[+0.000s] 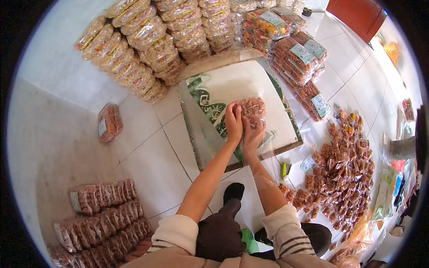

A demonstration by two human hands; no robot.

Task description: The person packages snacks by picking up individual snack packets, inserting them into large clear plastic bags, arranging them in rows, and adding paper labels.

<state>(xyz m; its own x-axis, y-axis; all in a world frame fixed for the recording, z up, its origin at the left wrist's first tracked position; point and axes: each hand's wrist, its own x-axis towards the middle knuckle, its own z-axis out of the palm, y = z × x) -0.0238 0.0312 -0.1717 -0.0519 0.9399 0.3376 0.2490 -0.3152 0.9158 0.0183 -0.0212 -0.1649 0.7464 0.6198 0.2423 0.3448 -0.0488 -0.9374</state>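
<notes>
On a low board (228, 82) with a white top and green print lies a clear plastic bag of brown snack packets (253, 106). My left hand (233, 123) presses against the bag's left side, its fingers closed over that edge. At the near end, my right hand (254, 134) has its fingers curled at the packets, partly behind clear plastic. Loose film from the bag trails back over my right forearm. Packed contents hide some of the fingertips.
A heap of small brown snack packets (344, 165) lies right, beside a green stapler (285, 171). Filled, labelled bags (299, 58) are stacked back right. Tall stacks of pale snack bags (143, 40) line the wall. More packed bags (103, 219) lie lower left; a single bag (110, 123) is nearby.
</notes>
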